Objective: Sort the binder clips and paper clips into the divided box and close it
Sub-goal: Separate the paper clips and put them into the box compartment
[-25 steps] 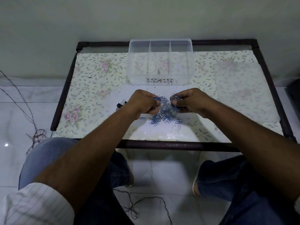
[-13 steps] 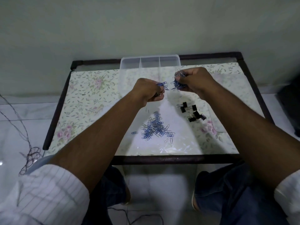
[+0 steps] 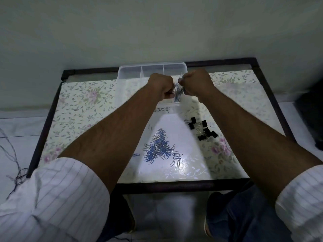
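Observation:
The clear divided box [image 3: 132, 70] stands open at the back of the table, its three far compartments visible. My left hand [image 3: 161, 86] and my right hand [image 3: 194, 82] hover close together over the box's right part, both curled around a tangled bunch of paper clips [image 3: 179, 92] that hangs between them. A pile of blue and silver paper clips [image 3: 160, 149] lies on the table in front of me. Several black binder clips [image 3: 202, 129] lie to the right of that pile.
The table [image 3: 83, 109] has a floral cover and a dark frame, with a wall right behind it. Thin cables [image 3: 12, 165] lie on the tiled floor at the left. A dark object [image 3: 312, 119] sits at the far right edge.
Both hands lifted a bunch of paper clips off the pile and carried it away from me to above the box. The binder clips came into view beside the pile.

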Demonstrator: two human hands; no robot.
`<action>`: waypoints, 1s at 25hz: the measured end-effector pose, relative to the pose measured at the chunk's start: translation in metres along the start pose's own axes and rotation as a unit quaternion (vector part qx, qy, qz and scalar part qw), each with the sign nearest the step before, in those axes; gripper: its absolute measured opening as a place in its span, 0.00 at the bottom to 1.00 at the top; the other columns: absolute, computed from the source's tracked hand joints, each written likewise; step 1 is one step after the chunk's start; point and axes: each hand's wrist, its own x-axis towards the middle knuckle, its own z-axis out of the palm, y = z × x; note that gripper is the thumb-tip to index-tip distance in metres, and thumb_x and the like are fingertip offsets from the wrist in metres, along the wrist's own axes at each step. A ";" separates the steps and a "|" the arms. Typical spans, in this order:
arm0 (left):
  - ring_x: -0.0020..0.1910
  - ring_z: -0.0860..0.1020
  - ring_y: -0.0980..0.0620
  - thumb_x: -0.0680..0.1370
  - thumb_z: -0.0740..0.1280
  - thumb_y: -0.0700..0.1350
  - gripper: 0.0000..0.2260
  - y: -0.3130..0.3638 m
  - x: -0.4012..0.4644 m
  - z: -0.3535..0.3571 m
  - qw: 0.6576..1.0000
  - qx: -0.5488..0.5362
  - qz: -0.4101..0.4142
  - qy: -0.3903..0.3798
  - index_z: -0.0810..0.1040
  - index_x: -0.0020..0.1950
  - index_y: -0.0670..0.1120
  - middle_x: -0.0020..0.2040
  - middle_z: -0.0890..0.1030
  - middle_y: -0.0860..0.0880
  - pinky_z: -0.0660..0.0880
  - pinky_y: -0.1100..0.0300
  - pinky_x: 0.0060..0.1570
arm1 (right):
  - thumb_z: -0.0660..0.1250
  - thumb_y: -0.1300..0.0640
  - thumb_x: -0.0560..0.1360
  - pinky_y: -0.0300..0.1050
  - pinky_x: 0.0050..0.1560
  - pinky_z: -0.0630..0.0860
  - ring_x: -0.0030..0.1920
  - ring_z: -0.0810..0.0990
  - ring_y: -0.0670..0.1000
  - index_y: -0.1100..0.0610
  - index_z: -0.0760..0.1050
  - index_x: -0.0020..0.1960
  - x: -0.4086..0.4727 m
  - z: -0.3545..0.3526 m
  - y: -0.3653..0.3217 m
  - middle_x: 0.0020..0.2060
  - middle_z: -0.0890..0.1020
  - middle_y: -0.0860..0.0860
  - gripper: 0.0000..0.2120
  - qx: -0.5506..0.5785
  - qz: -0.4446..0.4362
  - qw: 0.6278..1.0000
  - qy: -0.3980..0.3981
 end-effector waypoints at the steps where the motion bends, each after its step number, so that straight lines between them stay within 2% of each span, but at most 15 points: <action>1: 0.36 0.81 0.45 0.81 0.65 0.31 0.07 0.002 -0.002 0.000 1.000 0.000 -0.003 -0.010 0.75 0.44 0.38 0.47 0.82 0.38 0.86 0.52 0.38 | 0.68 0.58 0.77 0.56 0.55 0.85 0.46 0.82 0.56 0.64 0.82 0.55 -0.001 0.000 -0.003 0.47 0.83 0.57 0.11 0.014 0.018 1.000 -0.013; 3: 0.37 0.78 0.43 0.82 0.59 0.34 0.06 0.005 -0.010 0.001 0.999 -0.038 -0.012 -0.006 0.74 0.48 0.37 0.45 0.78 0.38 0.85 0.52 0.36 | 0.64 0.61 0.77 0.55 0.54 0.84 0.45 0.80 0.56 0.58 0.77 0.51 -0.007 0.000 -0.008 0.49 0.79 0.57 0.04 0.056 0.054 0.997 -0.016; 5: 0.41 0.74 0.42 0.82 0.55 0.36 0.08 0.003 -0.013 0.000 0.996 -0.088 -0.021 0.007 0.74 0.53 0.37 0.46 0.75 0.38 0.81 0.55 0.36 | 0.63 0.64 0.77 0.51 0.48 0.83 0.37 0.79 0.54 0.59 0.76 0.47 -0.011 -0.001 -0.013 0.43 0.79 0.57 0.04 0.121 0.086 0.989 -0.015; 8: 0.40 0.71 0.45 0.82 0.55 0.37 0.10 -0.002 -0.022 -0.007 0.987 -0.161 -0.020 0.010 0.74 0.57 0.40 0.47 0.74 0.40 0.76 0.54 0.40 | 0.65 0.66 0.78 0.45 0.39 0.78 0.34 0.77 0.52 0.61 0.78 0.53 -0.021 -0.009 -0.016 0.43 0.77 0.61 0.05 0.175 0.084 0.981 -0.027; 9: 0.37 0.72 0.46 0.83 0.56 0.37 0.08 -0.004 -0.028 -0.012 0.984 -0.177 -0.010 0.017 0.73 0.57 0.41 0.48 0.75 0.41 0.75 0.56 0.38 | 0.65 0.65 0.79 0.46 0.40 0.79 0.36 0.77 0.53 0.59 0.77 0.53 -0.028 -0.014 -0.017 0.45 0.77 0.61 0.06 0.182 0.067 0.981 -0.026; 11: 0.39 0.78 0.48 0.83 0.60 0.36 0.06 -0.013 -0.047 -0.025 0.982 -0.185 0.024 0.039 0.74 0.57 0.42 0.49 0.78 0.43 0.79 0.57 0.40 | 0.66 0.64 0.78 0.51 0.48 0.83 0.41 0.82 0.54 0.58 0.80 0.52 -0.047 -0.022 -0.014 0.45 0.83 0.58 0.06 0.194 0.034 0.980 0.009; 13: 0.40 0.80 0.47 0.80 0.64 0.34 0.06 -0.037 -0.076 -0.043 0.983 -0.163 0.069 0.052 0.80 0.52 0.41 0.47 0.82 0.43 0.80 0.53 0.44 | 0.68 0.63 0.79 0.50 0.48 0.85 0.40 0.87 0.54 0.56 0.85 0.50 -0.081 -0.027 -0.007 0.43 0.88 0.56 0.07 0.177 -0.002 0.983 0.043; 15: 0.38 0.81 0.47 0.77 0.69 0.37 0.06 -0.074 -0.111 -0.061 0.989 -0.062 0.123 0.053 0.86 0.46 0.43 0.42 0.85 0.44 0.80 0.52 0.47 | 0.72 0.59 0.80 0.47 0.47 0.84 0.39 0.86 0.51 0.53 0.86 0.51 -0.122 -0.028 0.003 0.45 0.89 0.52 0.04 0.036 -0.062 0.997 0.013; 16: 0.41 0.84 0.48 0.78 0.72 0.41 0.04 -0.093 -0.127 -0.071 0.988 0.043 0.143 0.049 0.87 0.49 0.45 0.45 0.87 0.45 0.82 0.53 0.51 | 0.75 0.56 0.78 0.47 0.50 0.83 0.41 0.85 0.50 0.54 0.86 0.55 -0.142 -0.025 0.009 0.49 0.88 0.52 0.06 -0.052 -0.086 0.994 -0.032; 17: 0.47 0.85 0.49 0.78 0.74 0.46 0.08 -0.111 -0.138 -0.077 0.973 0.169 0.153 0.042 0.87 0.56 0.47 0.51 0.88 0.46 0.80 0.54 0.57 | 0.77 0.52 0.76 0.47 0.54 0.81 0.45 0.84 0.50 0.54 0.85 0.60 -0.159 -0.021 0.015 0.53 0.87 0.52 0.14 -0.144 -0.096 0.981 -0.084; 18: 0.54 0.84 0.48 0.77 0.76 0.49 0.17 -0.127 -0.146 -0.081 0.945 0.291 0.145 0.033 0.83 0.64 0.46 0.58 0.86 0.45 0.77 0.56 0.59 | 0.80 0.47 0.73 0.47 0.57 0.79 0.51 0.84 0.52 0.54 0.83 0.64 -0.170 -0.013 0.023 0.57 0.86 0.52 0.22 -0.232 -0.093 0.959 -0.130; 20: 0.63 0.79 0.43 0.74 0.78 0.55 0.32 -0.152 -0.149 -0.084 0.894 0.440 0.084 0.013 0.73 0.73 0.43 0.67 0.78 0.41 0.75 0.54 0.58 | 0.82 0.40 0.67 0.48 0.56 0.77 0.58 0.82 0.56 0.55 0.78 0.66 -0.186 0.004 0.033 0.59 0.84 0.54 0.33 -0.382 -0.072 0.906 -0.168; 22: 0.64 0.77 0.38 0.71 0.80 0.56 0.39 -0.167 -0.149 -0.080 0.866 0.497 0.056 -0.014 0.67 0.74 0.41 0.69 0.73 0.38 0.75 0.51 0.55 | 0.84 0.39 0.62 0.48 0.48 0.75 0.58 0.82 0.58 0.58 0.73 0.66 -0.193 0.019 0.044 0.57 0.83 0.55 0.41 -0.455 -0.050 0.868 -0.193; 23: 0.64 0.77 0.37 0.69 0.82 0.55 0.40 -0.172 -0.145 -0.078 0.860 0.507 0.057 -0.023 0.67 0.73 0.41 0.68 0.72 0.38 0.75 0.51 0.52 | 0.86 0.41 0.60 0.47 0.45 0.74 0.56 0.82 0.58 0.59 0.71 0.65 -0.194 0.025 0.050 0.56 0.82 0.56 0.43 -0.463 -0.049 0.861 -0.204; 25: 0.62 0.79 0.36 0.67 0.84 0.51 0.40 -0.175 -0.136 -0.075 0.855 0.511 0.081 -0.031 0.68 0.71 0.40 0.67 0.72 0.38 0.74 0.52 0.50 | 0.86 0.47 0.61 0.47 0.43 0.75 0.54 0.82 0.58 0.59 0.71 0.64 -0.192 0.036 0.058 0.53 0.82 0.56 0.40 -0.442 -0.066 0.869 -0.212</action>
